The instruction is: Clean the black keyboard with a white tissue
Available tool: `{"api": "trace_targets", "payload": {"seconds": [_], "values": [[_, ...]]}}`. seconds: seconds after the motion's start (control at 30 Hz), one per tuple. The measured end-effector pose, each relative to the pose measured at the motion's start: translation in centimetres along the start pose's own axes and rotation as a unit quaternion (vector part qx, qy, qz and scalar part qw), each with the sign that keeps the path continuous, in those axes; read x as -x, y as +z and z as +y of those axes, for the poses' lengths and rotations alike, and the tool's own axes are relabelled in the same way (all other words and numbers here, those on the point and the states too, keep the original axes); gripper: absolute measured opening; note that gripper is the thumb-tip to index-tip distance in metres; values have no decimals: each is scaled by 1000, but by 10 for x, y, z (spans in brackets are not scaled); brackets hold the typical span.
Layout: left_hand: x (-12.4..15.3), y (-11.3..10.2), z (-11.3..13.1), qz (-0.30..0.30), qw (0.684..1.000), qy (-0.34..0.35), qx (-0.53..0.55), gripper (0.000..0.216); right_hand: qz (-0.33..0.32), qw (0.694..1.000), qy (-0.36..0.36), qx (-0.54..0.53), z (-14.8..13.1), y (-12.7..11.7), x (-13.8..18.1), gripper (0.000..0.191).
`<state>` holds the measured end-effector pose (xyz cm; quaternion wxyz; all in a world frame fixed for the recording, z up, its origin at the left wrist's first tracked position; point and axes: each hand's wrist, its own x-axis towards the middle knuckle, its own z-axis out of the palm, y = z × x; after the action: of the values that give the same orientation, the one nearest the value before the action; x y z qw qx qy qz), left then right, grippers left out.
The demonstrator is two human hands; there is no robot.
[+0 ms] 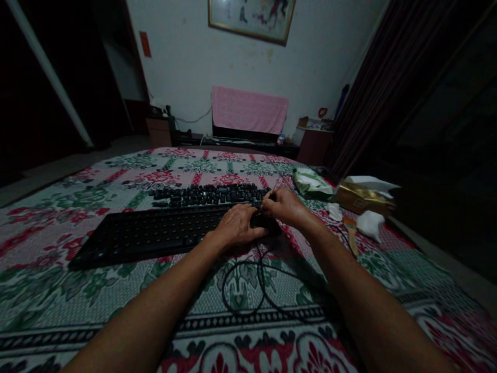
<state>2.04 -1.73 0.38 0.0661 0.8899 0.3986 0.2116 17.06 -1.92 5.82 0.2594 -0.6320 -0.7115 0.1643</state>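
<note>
A black keyboard base (pixel 143 235) with its keycaps off lies on the flowered bedspread (pixel 70 300). Behind it lies a row of loose black keycaps (pixel 209 195). My left hand (pixel 236 225) rests palm down on the keyboard's right end, fingers curled over its edge. My right hand (pixel 283 205) is just beyond it, fingers pinched on a thin stick-like tool (pixel 276 185) that points away from me. The keyboard's black cable (pixel 256 285) loops toward me between my forearms.
To the right lie a green-white packet (pixel 310 182), a gold tissue box (pixel 363 197), crumpled white tissues (pixel 368 224) and a small brush (pixel 352 234). A pink cloth (pixel 249 110) covers something against the far wall. The bed edge runs along the right.
</note>
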Motion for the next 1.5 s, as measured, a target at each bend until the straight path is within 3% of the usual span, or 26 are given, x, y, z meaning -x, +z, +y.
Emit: {"api": "trace_targets", "payload": {"seconds": [0.13,0.27,0.53,0.77,0.9,1.1,1.2,1.5], "values": [[-2,-1,0,22,999,-32,20,37,-13,984,59,-170,7,1,-3,13],[-2,1,1,29,999,-32,-8,35,-15,967,99,-235,7,3,1,12],[-2,1,2,13,997,-23,-75,32,-22,975,113,-191,9,4,2,15],[-3,-1,9,24,977,-135,-166,40,53,993,40,-100,14,14,-4,14],[-3,-4,14,13,973,-137,-183,50,51,993,27,-102,17,14,-5,17],[-2,-4,10,-16,981,-59,-182,36,9,986,55,-157,15,4,-4,18],[0,-4,5,-12,984,-41,-175,33,23,982,66,-177,19,-1,-6,19],[-4,-1,-1,29,992,-92,-86,28,101,986,56,-119,36,9,-8,22]]}}
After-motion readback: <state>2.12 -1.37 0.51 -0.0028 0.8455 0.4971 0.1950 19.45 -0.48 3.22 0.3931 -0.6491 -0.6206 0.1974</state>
